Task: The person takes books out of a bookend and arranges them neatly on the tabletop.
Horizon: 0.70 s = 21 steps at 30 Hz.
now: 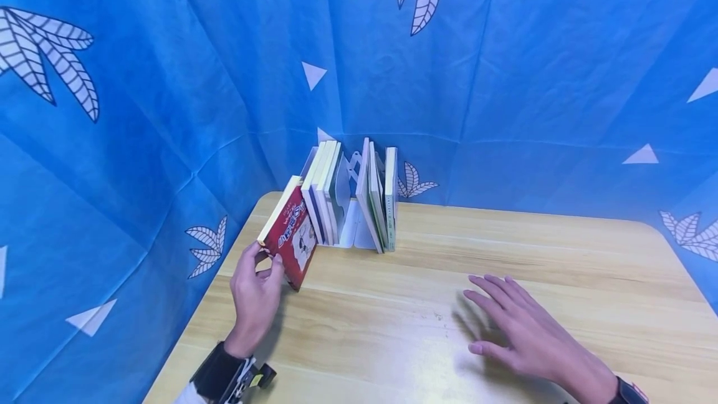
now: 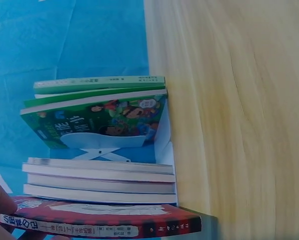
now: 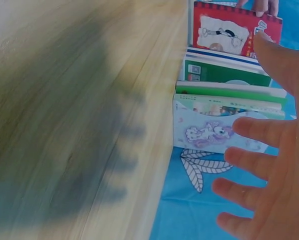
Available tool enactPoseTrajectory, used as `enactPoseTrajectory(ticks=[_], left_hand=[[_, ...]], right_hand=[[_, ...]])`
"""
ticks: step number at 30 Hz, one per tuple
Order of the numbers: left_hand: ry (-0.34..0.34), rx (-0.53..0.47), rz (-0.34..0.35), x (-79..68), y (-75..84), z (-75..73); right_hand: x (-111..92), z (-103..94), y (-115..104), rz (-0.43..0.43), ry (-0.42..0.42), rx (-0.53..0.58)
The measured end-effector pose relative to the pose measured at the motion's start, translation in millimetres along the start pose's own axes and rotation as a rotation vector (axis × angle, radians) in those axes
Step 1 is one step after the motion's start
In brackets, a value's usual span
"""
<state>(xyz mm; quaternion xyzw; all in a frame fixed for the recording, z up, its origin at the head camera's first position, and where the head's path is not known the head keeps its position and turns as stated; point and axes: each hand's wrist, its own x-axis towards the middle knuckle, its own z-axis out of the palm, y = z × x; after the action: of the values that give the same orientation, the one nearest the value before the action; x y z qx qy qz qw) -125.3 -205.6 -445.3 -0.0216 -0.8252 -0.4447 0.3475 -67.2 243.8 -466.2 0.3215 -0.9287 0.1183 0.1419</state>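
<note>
My left hand point(image 1: 257, 298) pinches a red book point(image 1: 296, 239) by its near upper edge, thumb on the cover side. The book stands tilted at the left end of a row of books; its spine point(image 2: 109, 227) shows in the left wrist view. Right beside it, several pale-edged books point(image 1: 324, 195) stand in a light folding book rack point(image 1: 350, 223). More books, including a green one point(image 2: 104, 117), lean at the rack's other side. My right hand point(image 1: 521, 329) hovers over the table with fingers spread, holding nothing.
The light wooden table point(image 1: 538, 248) carries the rack near its back left edge. A blue cloth point(image 1: 538, 80) with leaf prints hangs behind and to the left. The rack's right end panel point(image 3: 207, 131) bears a cartoon pony.
</note>
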Motion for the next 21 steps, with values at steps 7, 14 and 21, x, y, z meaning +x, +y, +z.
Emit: enactPoseTrajectory(ticks=[7, 14, 21], left_hand=[[0.028, 0.003, 0.040, -5.1, 13.4, -15.3], [0.041, 0.022, 0.026, -9.8, 23.4, -26.2], [0.010, 0.002, -0.025, -13.8, 36.8, -36.8]], right_hand=[[0.7, -2.2, 0.8, 0.006, -0.007, 0.001], [-1.2, -4.2, 1.2, 0.006, 0.018, 0.005], [-4.8, -3.4, -1.8, 0.017, 0.028, 0.011]])
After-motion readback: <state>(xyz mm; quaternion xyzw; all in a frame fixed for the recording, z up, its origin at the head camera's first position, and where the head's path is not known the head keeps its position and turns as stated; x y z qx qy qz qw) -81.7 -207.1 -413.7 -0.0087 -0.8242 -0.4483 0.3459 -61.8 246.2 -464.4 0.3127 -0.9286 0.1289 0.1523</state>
